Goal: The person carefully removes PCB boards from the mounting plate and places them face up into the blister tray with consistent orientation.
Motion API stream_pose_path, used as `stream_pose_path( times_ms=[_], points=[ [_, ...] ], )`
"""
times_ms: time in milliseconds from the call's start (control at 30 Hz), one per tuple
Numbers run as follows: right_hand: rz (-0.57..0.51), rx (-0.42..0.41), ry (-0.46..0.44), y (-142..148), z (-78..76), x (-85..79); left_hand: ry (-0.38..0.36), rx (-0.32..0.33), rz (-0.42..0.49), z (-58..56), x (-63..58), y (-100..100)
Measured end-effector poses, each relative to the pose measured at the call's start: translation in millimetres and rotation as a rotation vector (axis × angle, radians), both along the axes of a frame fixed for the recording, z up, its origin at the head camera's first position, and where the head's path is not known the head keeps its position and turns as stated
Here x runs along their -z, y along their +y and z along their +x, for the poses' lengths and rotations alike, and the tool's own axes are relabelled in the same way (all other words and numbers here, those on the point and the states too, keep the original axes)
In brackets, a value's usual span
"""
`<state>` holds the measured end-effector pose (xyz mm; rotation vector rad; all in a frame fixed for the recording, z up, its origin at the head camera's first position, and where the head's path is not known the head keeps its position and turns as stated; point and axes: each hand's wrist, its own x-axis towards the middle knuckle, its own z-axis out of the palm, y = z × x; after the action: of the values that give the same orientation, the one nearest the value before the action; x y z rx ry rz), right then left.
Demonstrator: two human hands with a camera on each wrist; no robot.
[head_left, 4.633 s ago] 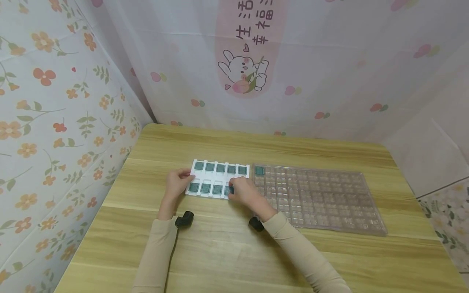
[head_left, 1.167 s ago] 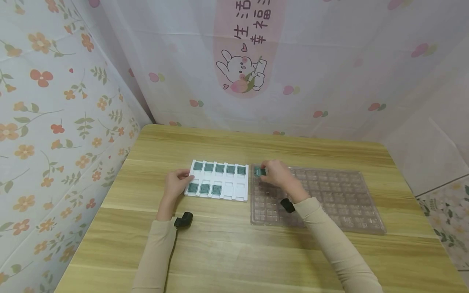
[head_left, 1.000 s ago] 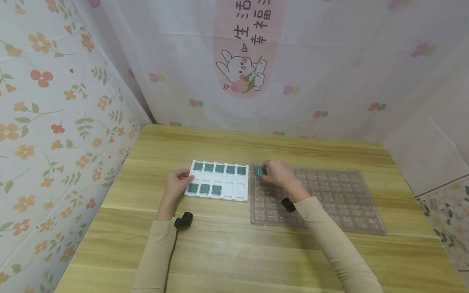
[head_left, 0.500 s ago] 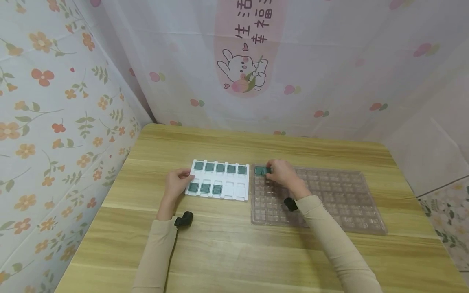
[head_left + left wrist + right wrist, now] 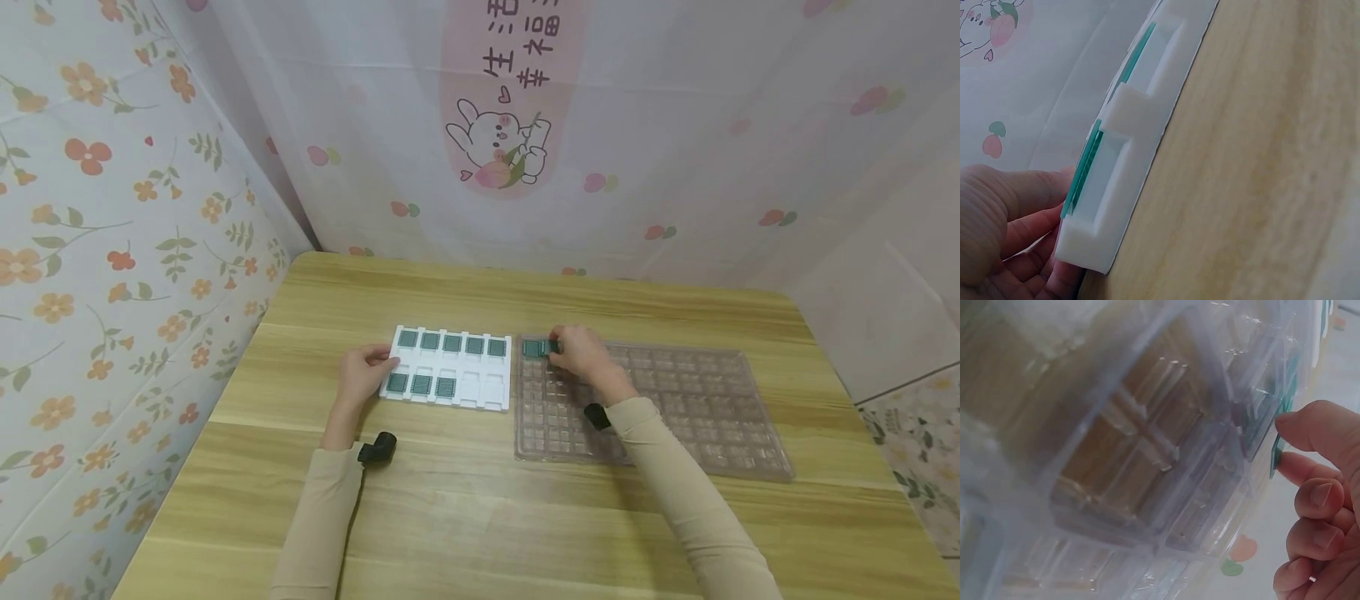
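Observation:
My left hand [image 5: 362, 375] holds the left edge of a white tray [image 5: 452, 365], thumb against the edge and fingers curled at its side. Two rows of thin green square chips [image 5: 452, 343] sit in its pockets; two front-row pockets at the right hold none. My right hand [image 5: 583, 352] is over the back left corner of a clear plastic tray [image 5: 675, 408]. Its thumb and index finger pinch the edge of a green chip [image 5: 1276, 453], mostly hidden by the fingers in the head view. Just left of it, another green chip [image 5: 533, 348] lies in the corner pocket.
The clear tray, divided into many small pockets, stands close to the white tray's right side. Both lie on a wooden table [image 5: 450, 517]. Black wrist cameras [image 5: 377, 448] are worn on both wrists. Patterned cloth [image 5: 360, 167] hangs behind and at the left.
My right hand has gone from the white tray's front row to the clear tray with a green chip, then shifted slightly right there. My left hand stays on the white tray.

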<state>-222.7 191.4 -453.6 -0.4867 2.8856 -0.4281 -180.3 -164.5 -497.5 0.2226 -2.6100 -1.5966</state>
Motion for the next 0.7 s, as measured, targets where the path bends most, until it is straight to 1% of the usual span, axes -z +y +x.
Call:
stream_pose_path(
  times_ms=[333, 533, 700],
  points=[
    [0.063, -0.041, 0.082, 1.7, 0.5, 1.8, -0.004, -0.004, 0.011, 0.2, 1.2, 0.5],
    [0.114, -0.05, 0.087, 3.0, 2.6, -1.5, -0.009, -0.005, 0.018, 0.2, 0.7, 0.1],
    [0.131, -0.052, 0.082, 3.2, 2.8, -3.9, -0.018, -0.006, 0.021, -0.4, 1.2, -0.6]
  ],
)
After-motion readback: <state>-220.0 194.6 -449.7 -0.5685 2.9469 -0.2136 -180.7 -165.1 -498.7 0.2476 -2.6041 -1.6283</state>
